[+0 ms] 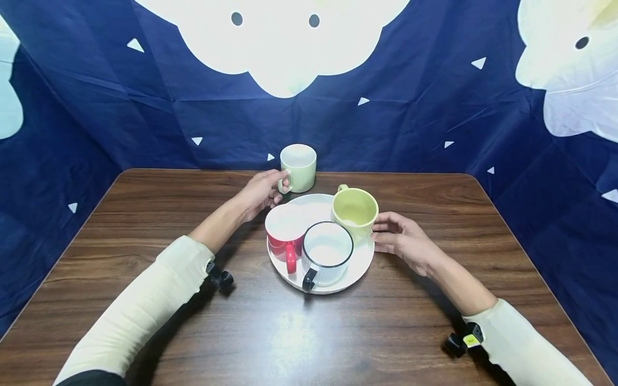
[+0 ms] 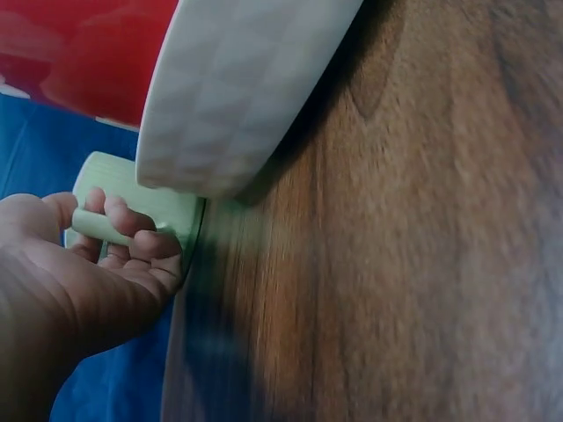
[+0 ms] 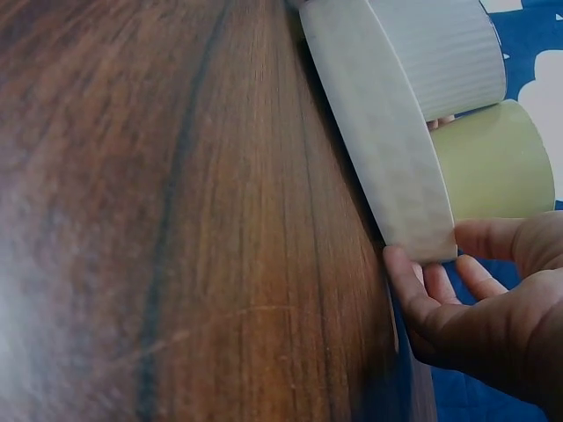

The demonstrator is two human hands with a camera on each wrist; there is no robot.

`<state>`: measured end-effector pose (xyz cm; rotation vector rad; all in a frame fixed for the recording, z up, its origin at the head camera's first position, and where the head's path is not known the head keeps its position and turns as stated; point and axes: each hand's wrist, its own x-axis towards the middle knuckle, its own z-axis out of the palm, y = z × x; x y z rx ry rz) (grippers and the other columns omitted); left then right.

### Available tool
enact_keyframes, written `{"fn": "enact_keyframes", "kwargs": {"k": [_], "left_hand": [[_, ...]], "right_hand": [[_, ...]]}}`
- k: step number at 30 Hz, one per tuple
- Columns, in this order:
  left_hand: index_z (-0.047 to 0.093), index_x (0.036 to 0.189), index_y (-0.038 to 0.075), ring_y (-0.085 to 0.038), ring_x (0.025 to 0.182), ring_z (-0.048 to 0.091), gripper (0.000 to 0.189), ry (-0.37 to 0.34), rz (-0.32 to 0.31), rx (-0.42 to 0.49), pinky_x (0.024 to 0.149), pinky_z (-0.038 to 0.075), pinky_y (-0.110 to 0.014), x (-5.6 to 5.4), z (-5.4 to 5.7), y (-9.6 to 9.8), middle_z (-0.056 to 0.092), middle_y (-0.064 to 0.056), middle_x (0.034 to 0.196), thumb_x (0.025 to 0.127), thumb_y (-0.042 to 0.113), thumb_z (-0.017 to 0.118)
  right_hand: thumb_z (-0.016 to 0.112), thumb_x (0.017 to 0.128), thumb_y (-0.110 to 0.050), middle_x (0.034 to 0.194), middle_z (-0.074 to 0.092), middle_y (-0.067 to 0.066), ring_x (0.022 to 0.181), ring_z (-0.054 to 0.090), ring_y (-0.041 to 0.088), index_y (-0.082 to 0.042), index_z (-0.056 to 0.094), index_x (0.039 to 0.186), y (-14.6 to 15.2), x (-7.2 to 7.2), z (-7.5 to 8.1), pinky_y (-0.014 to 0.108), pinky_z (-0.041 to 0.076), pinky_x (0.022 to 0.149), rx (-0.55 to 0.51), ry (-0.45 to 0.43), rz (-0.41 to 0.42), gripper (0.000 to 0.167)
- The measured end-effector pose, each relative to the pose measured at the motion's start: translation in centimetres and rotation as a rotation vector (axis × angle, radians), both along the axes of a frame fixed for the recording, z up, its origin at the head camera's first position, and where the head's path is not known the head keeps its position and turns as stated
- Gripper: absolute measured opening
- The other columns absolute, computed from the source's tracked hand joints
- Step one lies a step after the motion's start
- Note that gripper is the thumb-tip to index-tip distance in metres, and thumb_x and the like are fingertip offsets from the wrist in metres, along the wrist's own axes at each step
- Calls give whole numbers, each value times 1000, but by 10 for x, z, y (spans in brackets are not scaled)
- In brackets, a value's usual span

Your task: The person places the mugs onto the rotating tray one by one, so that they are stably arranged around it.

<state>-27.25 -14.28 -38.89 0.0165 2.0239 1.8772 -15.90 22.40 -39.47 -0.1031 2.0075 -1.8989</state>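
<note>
My left hand point(image 1: 260, 194) grips the handle of a pale green mug point(image 1: 301, 170), fingers curled through it. The mug is upright near the table's far edge, behind a round white tray point(image 1: 357, 271). In the left wrist view the hand point(image 2: 97, 272) is around the handle, and the tray's wall hides part of the mug point(image 2: 132, 176). My right hand point(image 1: 403, 241) touches the tray's right side, its fingers fairly straight. In the right wrist view, fingertips point(image 3: 400, 259) meet the tray's outer wall, beside a yellow-green mug point(image 3: 497, 167).
On the tray stand a red mug point(image 1: 285, 230), a clear-looking ribbed mug point(image 1: 328, 257) with a black rim and handle, and the yellow-green mug point(image 1: 354, 212). The brown wooden table point(image 1: 294, 343) meets a blue patterned cloth point(image 1: 145, 112) at its far edge.
</note>
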Motion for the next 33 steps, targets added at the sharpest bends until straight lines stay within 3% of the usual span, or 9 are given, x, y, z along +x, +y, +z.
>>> {"fn": "enact_keyframes", "kwargs": {"k": [6, 16, 26, 33], "left_hand": [[52, 99, 15, -10, 61, 45, 35, 12, -14, -7, 61, 38, -27, -2, 2, -6, 49, 5, 84, 124, 36, 39], [42, 92, 16, -9, 59, 33, 36, 17, -34, -33, 59, 35, -26, -5, 6, -9, 37, 9, 79, 123, 35, 40], [40, 89, 17, -9, 57, 28, 40, 24, -52, -52, 60, 35, -27, -7, 8, -9, 34, 8, 78, 124, 37, 37], [38, 90, 17, -10, 57, 25, 40, 13, -85, -44, 61, 27, -27, -8, 12, -9, 31, 7, 78, 124, 37, 34]], "right_hand": [[65, 106, 8, 127, 62, 8, 110, 72, 10, 6, 54, 144, -1, -4, -1, 29, 67, 99, 4, 8, -7, 40], [64, 107, 7, 125, 65, 4, 111, 72, 9, 3, 57, 143, -1, -11, -3, 28, 66, 100, -15, -11, -6, 36], [61, 110, 4, 119, 68, 1, 110, 71, 9, 4, 58, 141, -3, -24, -5, 27, 65, 99, 1, 3, 9, 32], [61, 110, 2, 116, 69, -1, 108, 71, 8, 3, 58, 139, -5, -33, -8, 26, 64, 98, 21, 5, 8, 29]]}}
